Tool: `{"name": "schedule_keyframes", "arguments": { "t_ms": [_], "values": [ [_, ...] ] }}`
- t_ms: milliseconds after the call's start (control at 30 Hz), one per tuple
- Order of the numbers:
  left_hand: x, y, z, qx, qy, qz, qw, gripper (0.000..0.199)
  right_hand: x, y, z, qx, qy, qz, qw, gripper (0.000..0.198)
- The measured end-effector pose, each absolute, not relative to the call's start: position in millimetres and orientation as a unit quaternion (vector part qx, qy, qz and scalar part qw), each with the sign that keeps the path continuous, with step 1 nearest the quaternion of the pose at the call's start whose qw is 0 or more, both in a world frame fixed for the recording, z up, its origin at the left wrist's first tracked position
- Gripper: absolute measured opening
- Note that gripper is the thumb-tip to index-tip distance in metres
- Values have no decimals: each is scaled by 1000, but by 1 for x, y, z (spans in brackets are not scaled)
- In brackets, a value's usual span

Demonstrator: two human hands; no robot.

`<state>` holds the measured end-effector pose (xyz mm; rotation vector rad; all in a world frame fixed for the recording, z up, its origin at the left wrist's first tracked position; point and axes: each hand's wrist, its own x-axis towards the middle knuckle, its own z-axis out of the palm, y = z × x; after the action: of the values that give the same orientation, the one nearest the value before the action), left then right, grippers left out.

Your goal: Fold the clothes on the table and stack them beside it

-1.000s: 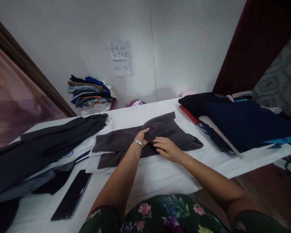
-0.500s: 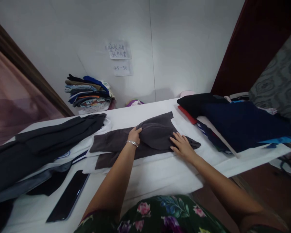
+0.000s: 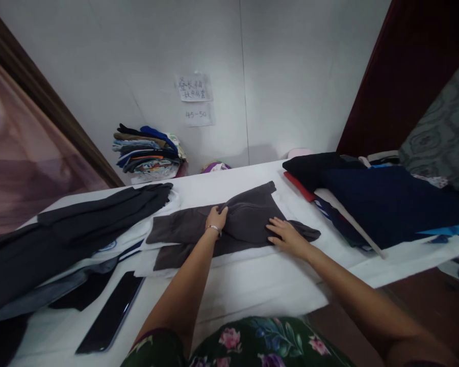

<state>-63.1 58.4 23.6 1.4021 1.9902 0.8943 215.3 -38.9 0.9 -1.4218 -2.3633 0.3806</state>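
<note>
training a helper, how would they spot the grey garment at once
On the white table, look between the dark clothes left and the navy-topped pile right. The grey garment lies there, under the left hand and right hand. Its brownish tint sets it apart from both.

Room behind grey garment, clothes blocking left, pile blocking right

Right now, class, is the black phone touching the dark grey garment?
Apart: the head view shows white fabric lying between the phone and the dark grey garment.
</note>
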Motion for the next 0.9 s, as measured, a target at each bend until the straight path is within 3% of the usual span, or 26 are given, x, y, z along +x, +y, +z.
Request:
{"name": "schedule_keyframes", "arguments": {
  "t_ms": [100,233,400,567,700,900],
  "values": [
    [-54,61,28,531,738,325,261,41,208,-9,18,-502,-826,95,237,51],
    [-42,52,38,561,714,343,239,29,189,46,40,-536,-804,63,250,56],
    [-58,41,48,594,696,359,183,30,167,95,44,-568,-794,43,213,61],
    [-88,46,24,581,775,214,128,32,154,105,5,-565,-813,98,104,56],
    [-91,48,7,570,792,174,132,33,152,103,-17,-562,-814,111,95,56],
    [-86,44,8,569,796,164,130,35,157,112,-2,-563,-809,140,93,58]
  ]
}}
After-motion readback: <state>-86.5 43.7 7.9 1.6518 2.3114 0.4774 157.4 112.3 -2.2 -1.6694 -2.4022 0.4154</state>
